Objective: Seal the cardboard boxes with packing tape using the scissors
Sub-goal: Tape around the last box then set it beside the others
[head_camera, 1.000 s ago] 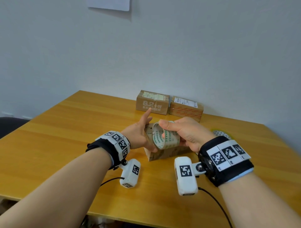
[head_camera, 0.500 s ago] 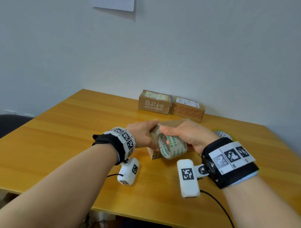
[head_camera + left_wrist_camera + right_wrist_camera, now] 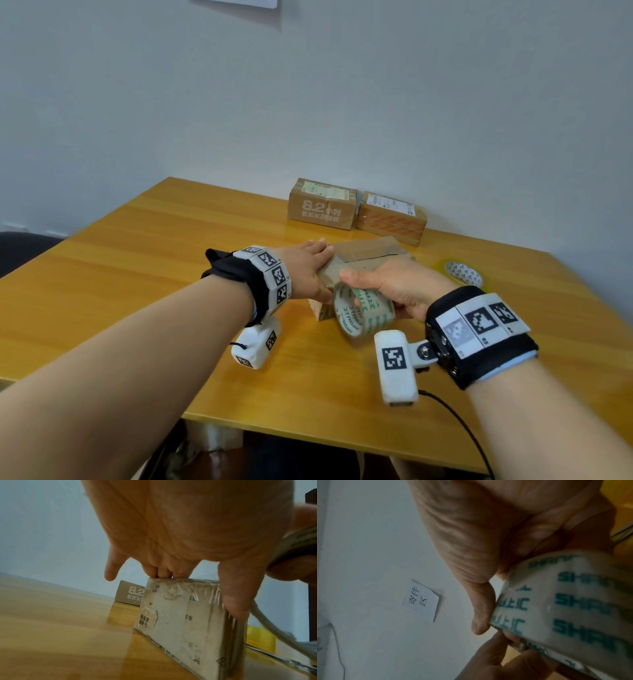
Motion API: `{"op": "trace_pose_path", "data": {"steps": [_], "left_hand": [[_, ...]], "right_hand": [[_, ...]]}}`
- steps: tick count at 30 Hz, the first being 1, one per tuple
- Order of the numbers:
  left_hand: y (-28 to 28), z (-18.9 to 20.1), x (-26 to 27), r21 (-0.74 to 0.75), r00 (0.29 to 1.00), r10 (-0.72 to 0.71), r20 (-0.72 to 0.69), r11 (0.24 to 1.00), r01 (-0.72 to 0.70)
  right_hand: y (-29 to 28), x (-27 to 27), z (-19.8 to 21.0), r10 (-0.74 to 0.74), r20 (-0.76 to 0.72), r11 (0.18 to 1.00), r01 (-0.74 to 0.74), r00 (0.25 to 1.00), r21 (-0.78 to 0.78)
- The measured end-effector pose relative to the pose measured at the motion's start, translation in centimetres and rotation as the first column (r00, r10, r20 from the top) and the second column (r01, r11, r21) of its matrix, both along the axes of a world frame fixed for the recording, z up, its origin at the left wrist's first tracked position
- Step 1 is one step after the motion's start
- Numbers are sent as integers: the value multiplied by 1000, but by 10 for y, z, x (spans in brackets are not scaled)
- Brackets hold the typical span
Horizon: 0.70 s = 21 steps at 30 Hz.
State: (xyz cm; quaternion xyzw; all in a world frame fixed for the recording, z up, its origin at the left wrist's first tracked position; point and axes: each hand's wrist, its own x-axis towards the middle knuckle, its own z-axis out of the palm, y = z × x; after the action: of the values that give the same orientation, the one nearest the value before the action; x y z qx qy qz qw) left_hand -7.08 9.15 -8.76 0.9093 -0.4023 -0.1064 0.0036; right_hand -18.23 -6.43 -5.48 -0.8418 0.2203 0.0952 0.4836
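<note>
Cardboard box (image 3: pixel 368 253) is seen lying on the wooden table (image 3: pixel 144 274), near the middle, its top seam facing up. Left hand (image 3: pixel 305 270) is laid flat over the box's near-left corner; in the left wrist view the fingers (image 3: pixel 163 572) are seen straight and pressed on the top edge, with the thumb (image 3: pixel 235 601) extended down the taped side face and the little finger held clear of the box. Nothing is clasped by this hand.

Right hand (image 3: pixel 394 284) is closed around a tape roll (image 3: pixel 363 308), clear with green print, held just in front of the box's near end and above the table. In the right wrist view the thumb (image 3: pixel 481 608) is seen pressed against the roll's outer face, the other fingers curled round it. A strip of tape appears to run from the roll toward the box corner under the left thumb; its exact end cannot be told.

Two further boxes are set side by side at the far edge against the wall: a printed box (image 3: pixel 322 204) and a labelled box (image 3: pixel 392 217), touching or nearly so. A second tape roll (image 3: pixel 462 274), with a yellow rim, is seen lying flat to the right of the worked box. A paper note (image 3: pixel 423 600) is fixed to the wall. Scissors cannot be made out in any view.
</note>
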Motion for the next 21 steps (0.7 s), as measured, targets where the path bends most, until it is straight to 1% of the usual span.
{"op": "trace_pose_path", "data": {"steps": [5, 9, 12, 16, 21], "left_hand": [[-3, 1, -3, 39, 1000, -6, 24, 999, 5], [-2, -1, -2, 61, 1000, -22, 21, 998, 20], [-1, 0, 2, 110, 998, -54, 41, 993, 49], [-3, -2, 2, 85, 999, -35, 36, 996, 32], [-2, -2, 3, 53, 999, -31, -31, 998, 33]], "right_hand": [[-1, 0, -7, -10, -11, 1000, 10, 1000, 15], [-3, -1, -17, 4, -55, 999, -1, 998, 42], [-5, -1, -25, 9, -79, 998, -4, 997, 61], [-3, 2, -32, 29, -98, 996, -20, 995, 91], [-5, 3, -31, 53, -98, 991, -41, 994, 124]]}}
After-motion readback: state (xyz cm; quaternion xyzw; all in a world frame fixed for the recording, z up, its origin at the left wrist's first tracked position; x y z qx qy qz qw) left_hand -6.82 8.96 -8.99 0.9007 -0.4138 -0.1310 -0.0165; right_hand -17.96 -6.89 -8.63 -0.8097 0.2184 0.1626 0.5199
